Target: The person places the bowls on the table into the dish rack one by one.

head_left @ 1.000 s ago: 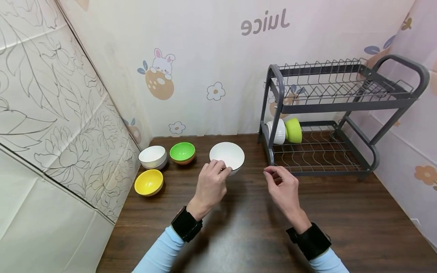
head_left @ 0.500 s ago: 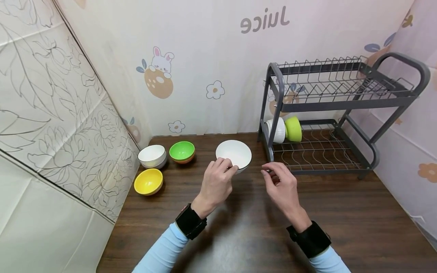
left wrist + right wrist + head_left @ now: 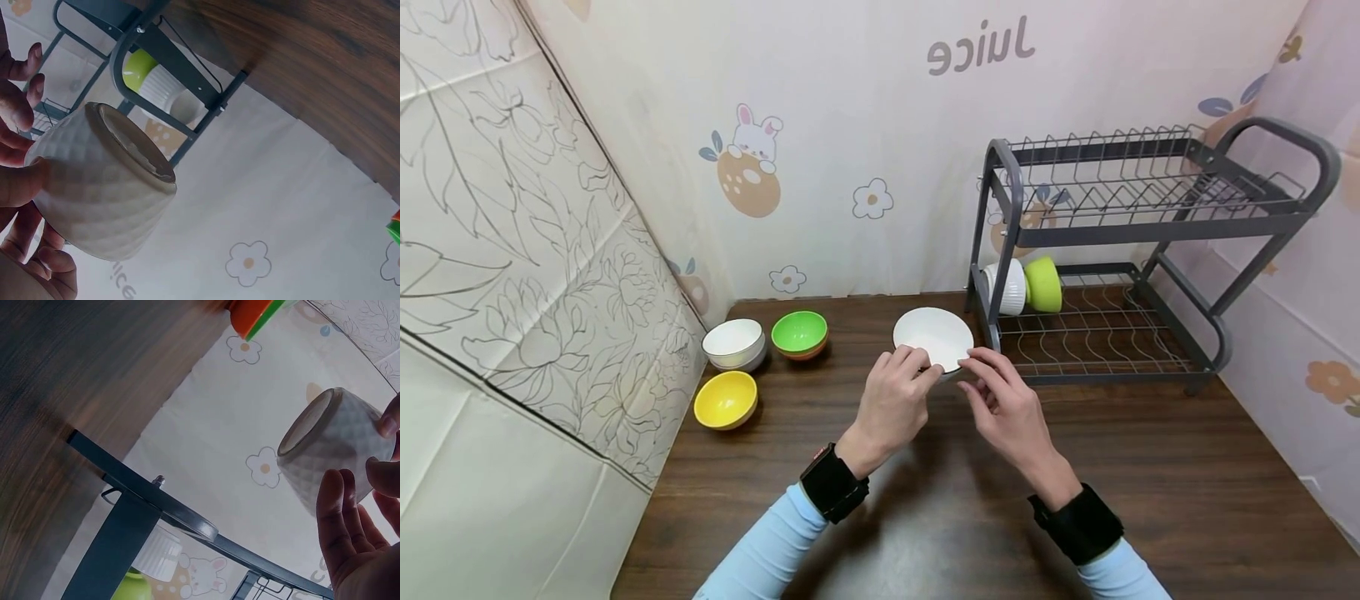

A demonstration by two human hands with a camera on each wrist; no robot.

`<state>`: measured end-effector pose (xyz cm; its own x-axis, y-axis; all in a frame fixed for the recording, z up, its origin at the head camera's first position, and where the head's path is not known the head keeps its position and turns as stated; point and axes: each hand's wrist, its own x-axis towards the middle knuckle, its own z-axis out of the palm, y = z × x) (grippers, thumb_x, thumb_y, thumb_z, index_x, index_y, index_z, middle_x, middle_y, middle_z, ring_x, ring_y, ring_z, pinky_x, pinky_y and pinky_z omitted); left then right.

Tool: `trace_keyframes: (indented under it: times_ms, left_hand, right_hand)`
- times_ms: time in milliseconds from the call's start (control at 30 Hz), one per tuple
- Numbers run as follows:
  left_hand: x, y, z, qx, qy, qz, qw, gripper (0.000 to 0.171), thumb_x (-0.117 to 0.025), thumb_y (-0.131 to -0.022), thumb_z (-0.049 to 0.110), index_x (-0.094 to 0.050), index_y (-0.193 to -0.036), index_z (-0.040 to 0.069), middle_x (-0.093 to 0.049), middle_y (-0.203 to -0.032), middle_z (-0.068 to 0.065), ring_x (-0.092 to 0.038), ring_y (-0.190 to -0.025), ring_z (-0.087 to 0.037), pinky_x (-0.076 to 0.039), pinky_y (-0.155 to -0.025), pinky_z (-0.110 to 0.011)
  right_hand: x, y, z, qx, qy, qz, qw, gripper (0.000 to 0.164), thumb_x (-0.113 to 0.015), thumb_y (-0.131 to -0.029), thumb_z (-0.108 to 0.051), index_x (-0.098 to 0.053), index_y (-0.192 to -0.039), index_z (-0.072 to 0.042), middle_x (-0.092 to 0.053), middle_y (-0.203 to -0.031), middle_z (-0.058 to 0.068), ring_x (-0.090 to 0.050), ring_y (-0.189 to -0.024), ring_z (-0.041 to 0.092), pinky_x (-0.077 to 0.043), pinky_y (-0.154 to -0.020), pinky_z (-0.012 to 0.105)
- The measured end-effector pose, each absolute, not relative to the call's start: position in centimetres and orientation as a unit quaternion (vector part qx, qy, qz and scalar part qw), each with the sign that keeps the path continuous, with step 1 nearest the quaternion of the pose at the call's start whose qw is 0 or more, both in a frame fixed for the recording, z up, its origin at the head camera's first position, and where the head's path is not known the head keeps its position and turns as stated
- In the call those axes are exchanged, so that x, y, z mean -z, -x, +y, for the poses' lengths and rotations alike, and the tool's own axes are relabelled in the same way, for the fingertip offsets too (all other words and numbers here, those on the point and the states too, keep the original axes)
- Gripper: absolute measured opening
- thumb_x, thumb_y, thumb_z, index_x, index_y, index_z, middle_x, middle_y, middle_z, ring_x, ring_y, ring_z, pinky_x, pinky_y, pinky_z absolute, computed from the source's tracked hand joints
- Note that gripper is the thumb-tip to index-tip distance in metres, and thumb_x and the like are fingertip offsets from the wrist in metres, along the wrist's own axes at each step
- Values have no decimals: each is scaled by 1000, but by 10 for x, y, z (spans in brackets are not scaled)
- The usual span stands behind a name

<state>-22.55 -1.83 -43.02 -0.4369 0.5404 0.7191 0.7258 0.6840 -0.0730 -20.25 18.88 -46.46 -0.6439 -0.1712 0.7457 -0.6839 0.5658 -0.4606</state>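
In the head view my left hand (image 3: 891, 408) pinches the near rim of a white bowl (image 3: 931, 329), raised above the table. Seen from the left wrist, this bowl (image 3: 103, 187) has a dimpled outer wall and a round foot, with the left thumb against its side. My right hand (image 3: 1011, 421) is at the bowl's right side, its fingertips by the rim and its thumb apart from the forefinger. The right wrist view shows several right fingers (image 3: 337, 519) extended beside the bowl; firm contact cannot be told.
A two-tier dark dish rack (image 3: 1150, 237) stands at right. A white ribbed cup (image 3: 1011, 289) and a lime-green cup (image 3: 1043, 285) lie sideways on its lower tier. At left are stacked white bowls (image 3: 735, 343), a green bowl (image 3: 800, 333) on an orange one, and a yellow bowl (image 3: 726, 400).
My left hand has carried the white bowl rightward, towards the rack. The right hand has shifted slightly left, and its fingertips are now at the bowl's rim.
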Motion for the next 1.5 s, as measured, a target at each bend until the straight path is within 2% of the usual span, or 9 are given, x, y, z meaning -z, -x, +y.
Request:
trace_keyframes:
  times_ms: [433,567,667,733,967,1100,1200,1333,1500]
  left_hand:
    - [432,225,-5,115,396,-830,376,21,-69,-90,-1,-83,-98,13,-59,-92,0,-58,-92,-20,-41,-68,-29]
    - [431,226,-3,109,396,-828,383,21,-70,-90,0,-82,-98,14,-59,-92,1,-58,-92,-19,-41,-68,-28]
    - [430,227,-2,111,397,-826,384,21,-69,-90,0,-82,-99,14,-59,-92,0,-58,-93,-19,-41,-68,-29]
    - [430,227,-2,109,398,-826,385,21,-70,-90,1,-82,-100,14,-60,-93,0,-58,-93,-19,-41,-69,-29]
    - [427,225,3,102,396,-816,409,22,-69,-90,2,-82,-101,16,-62,-96,1,-58,-99,-19,-44,-71,-30]
    - [425,228,8,110,400,-802,431,24,-65,-91,4,-81,-103,17,-64,-102,0,-59,-106,-22,-47,-75,-33]
    - [425,230,11,136,395,-794,441,20,-69,-96,15,-80,-113,16,-65,-114,-4,-59,-115,-26,-50,-83,-36]
    - [427,233,12,189,378,-795,434,40,-72,-99,32,-71,-134,12,-62,-134,-11,-54,-129,-31,-50,-98,-42]
    - [429,235,11,216,367,-798,427,54,-71,-99,31,-60,-146,9,-54,-148,-14,-51,-135,-33,-49,-102,-45]
  right_hand:
    - [468,205,193,-336,-264,-835,347,37,-81,-85,11,-74,-118,-3,-67,-126,14,-64,-78,17,-52,-64,23]
    - [467,206,194,-334,-268,-831,355,37,-81,-83,12,-74,-117,-2,-66,-123,14,-68,-93,23,-53,-81,18]
    - [467,208,194,-340,-281,-817,371,40,-82,-79,16,-74,-116,0,-66,-120,15,-68,-100,27,-47,-97,14]
    - [467,209,194,-342,-290,-807,384,42,-82,-77,19,-74,-115,2,-67,-118,17,-68,-101,28,-43,-101,12]
    - [468,210,196,-334,-292,-793,418,41,-80,-79,19,-72,-117,6,-67,-118,19,-68,-101,30,-44,-101,16]
    - [469,208,201,-329,-278,-798,421,41,-78,-81,20,-69,-119,8,-66,-119,21,-66,-102,31,-45,-95,18]
    - [468,207,205,-333,-271,-795,429,41,-75,-82,21,-66,-120,10,-65,-120,24,-65,-103,33,-45,-94,19]
    - [466,207,212,-341,-261,-788,441,40,-73,-84,22,-63,-121,11,-64,-121,26,-64,-108,37,-43,-100,19]
    - [465,206,221,-343,-241,-787,452,43,-72,-83,24,-62,-123,11,-64,-124,26,-64,-109,37,-42,-100,19]
